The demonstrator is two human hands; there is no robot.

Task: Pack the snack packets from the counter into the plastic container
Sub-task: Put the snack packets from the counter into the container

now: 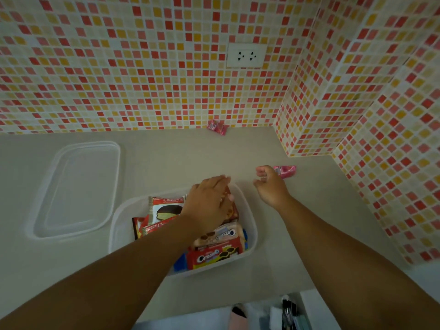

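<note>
A clear plastic container (pixel 250 217) sits on the counter at centre and holds several snack packets, among them a chocolate pie packet (pixel 166 207) and red cream-biscuit packets (pixel 212 256). My left hand (pixel 209 203) is over the container's far end, fingers pressed on a brown packet (pixel 232 210) inside it. My right hand (pixel 270 184) hovers just right of the container, fingers curled and apart, holding nothing. A pink packet (pixel 285 171) lies on the counter just beyond its fingertips. Another pink packet (pixel 216 127) lies against the back wall.
The container's clear lid (pixel 78 189) lies upside down on the counter to the left. A tiled wall with a socket (pixel 246 55) stands behind, and a tiled corner (pixel 309 129) juts out at the right. The counter's front edge (pixel 214 308) runs below the container.
</note>
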